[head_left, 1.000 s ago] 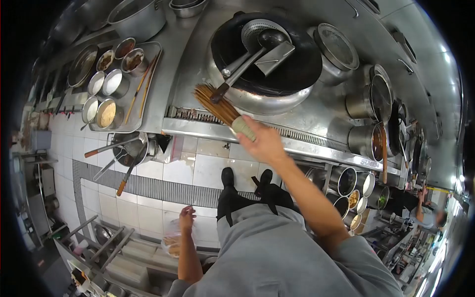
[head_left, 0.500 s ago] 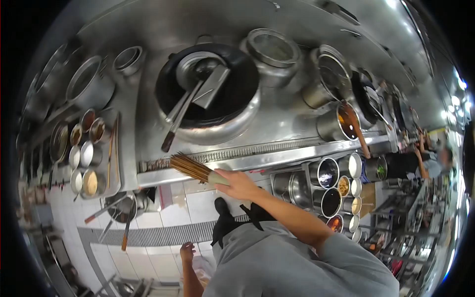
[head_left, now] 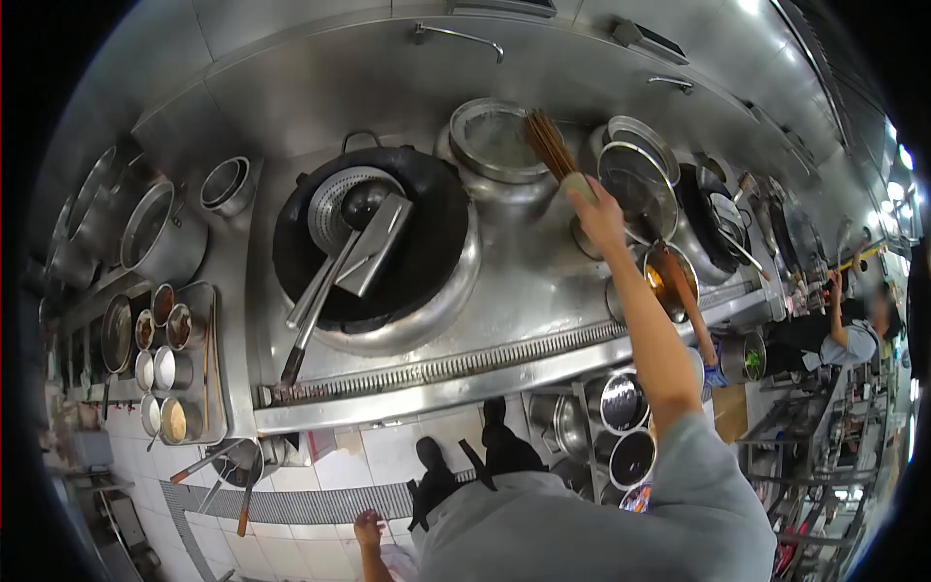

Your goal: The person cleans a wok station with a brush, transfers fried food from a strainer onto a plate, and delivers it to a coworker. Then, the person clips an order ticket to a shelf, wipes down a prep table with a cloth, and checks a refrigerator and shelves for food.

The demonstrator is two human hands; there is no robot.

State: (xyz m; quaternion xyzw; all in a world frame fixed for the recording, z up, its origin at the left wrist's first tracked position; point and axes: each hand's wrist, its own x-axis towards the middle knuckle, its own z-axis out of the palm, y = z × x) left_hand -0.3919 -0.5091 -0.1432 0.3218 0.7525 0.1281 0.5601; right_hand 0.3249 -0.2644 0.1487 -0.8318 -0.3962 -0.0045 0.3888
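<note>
My right hand point(head_left: 597, 215) is wrapped round the pale handle of a bamboo wok brush point(head_left: 550, 145). Its thin brown bristles point up and away, over the right rim of a round pot with a mesh strainer point(head_left: 500, 141) on top. Just right of that hand stands a metal pot holding a strainer point(head_left: 637, 192). Down by my side hangs my left hand point(head_left: 369, 529), empty, its fingers loosely bent and apart. To the left, a black wok point(head_left: 427, 252) holds a perforated skimmer point(head_left: 330, 209), a ladle point(head_left: 366, 204) and a flat metal piece point(head_left: 376, 247).
A tray of seasoning bowls point(head_left: 215, 417) stands at the left. A wooden-handled tool leans in a pot point(head_left: 669, 281) at the right. A slotted drain channel point(head_left: 465, 369) runs along the stove's front. Another person point(head_left: 842, 335) stands far right. Taps point(head_left: 456, 34) project from the back wall.
My right hand has carried the bamboo brush from the stove's front edge up and right, to the back pots. The camera view has shifted too. My left hand still hangs low.
</note>
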